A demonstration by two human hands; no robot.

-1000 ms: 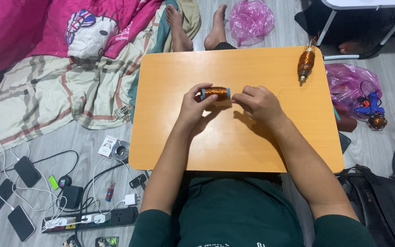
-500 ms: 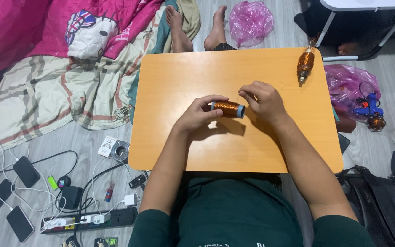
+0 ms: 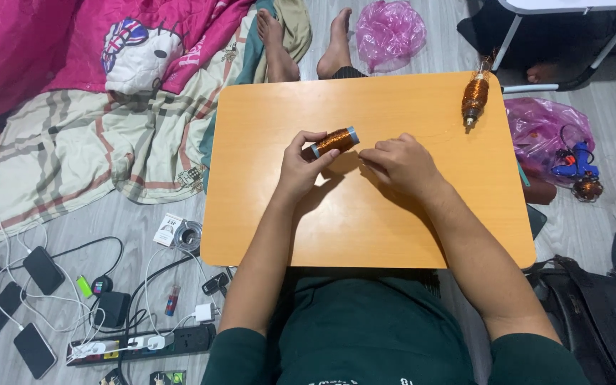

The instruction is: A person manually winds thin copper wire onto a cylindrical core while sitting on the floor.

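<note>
Far left of my grip I see phones and a power strip tangled in cables on the floor, beside a pink blanket. My left hand is clenched around the near end of a copper wire spool, holding it tilted just above the table, its blue-capped far end pointing up and right. Just right of the spool, my right hand rests on the table with fingers curled and pinched together; I cannot tell whether it grips a strand of wire, since anything that fine is too thin to see. If a strand does run between the hands, I judge a sharp tug could snap or kink it, and slack could let turns slip off the spool. My hold covers only one end, so the spool could also roll out. Well right, a second coil lies at the table's edge, where a knock could send it off toward the pink bag.
</note>
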